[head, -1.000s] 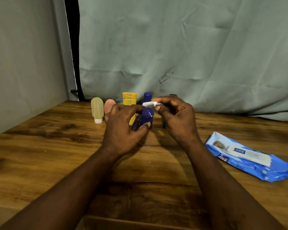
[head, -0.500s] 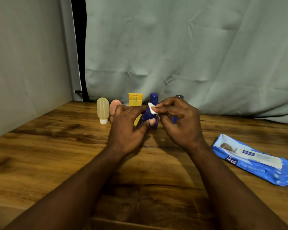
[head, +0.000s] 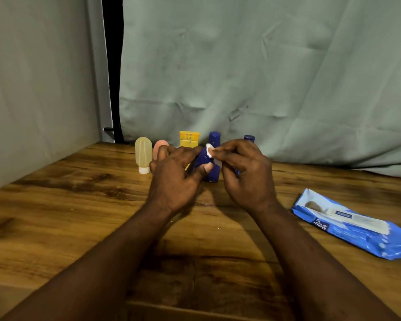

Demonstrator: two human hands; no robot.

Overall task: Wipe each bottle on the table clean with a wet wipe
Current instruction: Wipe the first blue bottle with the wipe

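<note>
My left hand (head: 174, 177) grips a small dark blue bottle (head: 203, 159) above the wooden table (head: 79, 216), thumb across its front. My right hand (head: 245, 174) pinches a small white wet wipe (head: 210, 150) against the top of that bottle. Behind my hands stands a row of bottles: a pale yellow one (head: 143, 155) on its white cap, a pink one (head: 159, 147) partly hidden, a yellow tube (head: 189, 139), a second blue bottle (head: 214, 137) and a third blue one (head: 249, 138), of which only the cap shows clearly.
A blue pack of wet wipes (head: 354, 224) lies on the table at the right. A grey-green cloth backdrop (head: 264, 77) hangs behind the bottles and a cloth wall (head: 33, 89) closes the left side.
My right hand brought the wipe down from above the bottle's cap onto its top. The bottle in my left hand tilted more upright. The camera view shifted slightly.
</note>
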